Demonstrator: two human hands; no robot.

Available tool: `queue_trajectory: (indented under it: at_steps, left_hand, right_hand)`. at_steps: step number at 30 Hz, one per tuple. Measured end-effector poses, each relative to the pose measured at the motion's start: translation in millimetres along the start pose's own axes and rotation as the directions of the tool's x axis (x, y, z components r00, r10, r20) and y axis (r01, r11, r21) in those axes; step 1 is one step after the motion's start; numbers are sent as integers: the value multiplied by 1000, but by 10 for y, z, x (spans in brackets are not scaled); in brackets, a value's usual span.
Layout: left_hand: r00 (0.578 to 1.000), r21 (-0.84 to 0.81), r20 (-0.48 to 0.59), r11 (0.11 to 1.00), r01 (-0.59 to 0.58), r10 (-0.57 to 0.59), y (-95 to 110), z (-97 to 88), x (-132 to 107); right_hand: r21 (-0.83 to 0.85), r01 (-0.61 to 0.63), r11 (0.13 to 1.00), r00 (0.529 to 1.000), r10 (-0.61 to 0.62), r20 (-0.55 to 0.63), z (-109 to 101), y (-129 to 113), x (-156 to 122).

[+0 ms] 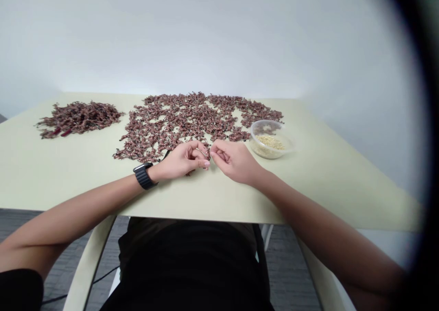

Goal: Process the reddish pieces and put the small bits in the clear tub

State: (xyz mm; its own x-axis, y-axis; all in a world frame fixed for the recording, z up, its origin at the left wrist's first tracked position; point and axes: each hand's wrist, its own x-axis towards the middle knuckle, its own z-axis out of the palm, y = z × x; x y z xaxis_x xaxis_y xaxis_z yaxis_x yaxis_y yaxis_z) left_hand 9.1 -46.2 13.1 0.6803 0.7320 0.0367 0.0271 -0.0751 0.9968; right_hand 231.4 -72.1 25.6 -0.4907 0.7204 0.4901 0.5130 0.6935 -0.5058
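Note:
Over the table's front middle, my left hand (188, 158) and my right hand (235, 161) come together with their fingertips almost touching. The fingers of my left hand are curled in a pinch, and a small reddish-brown dried piece (207, 155) shows at their tips. My right hand is also closed in a pinch against that spot; whatever lies between its fingertips is too small to make out. Just beyond both hands, a wide layer of the same dried pieces (185, 119) is spread out, many with dark tips. Right of my right hand stands a clear round plastic bowl (258, 147) holding pale yellow bits (272, 142).
A denser heap of reddish-brown dried pieces (82, 116) lies at the left, with darker red bits at its front. Everything rests on a pale yellow table (68, 174). A white wall (219, 36) stands behind it. My left wrist wears a dark watch (144, 175).

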Motion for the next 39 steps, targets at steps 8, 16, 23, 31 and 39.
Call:
queue_trajectory:
  at_steps: [8,16,23,31,39]
  left_hand:
    - [994,186,-28,978,-97,104,-14,19,-35]
    - [958,569,-9,790,-230,286,48,-6,-68]
    - [997,121,-22,990,-72,75,25,17,-21]
    - [1000,-16,-9,1000,13,-13,37,14,-6]
    - [1000,-25,-5,999,19,-20,38,19,-7]
  right_hand:
    - [254,-220,942,976,215,48,55,-41,7]
    - [730,-593,340,794,396,461,57,41,41]
    - [423,-363,830,932,310,189,-6,59,34]
    - [35,-50,998,998,48,33,-10,41,-6]
    - [37,-77,996,996,76,48,-46,-3,5]
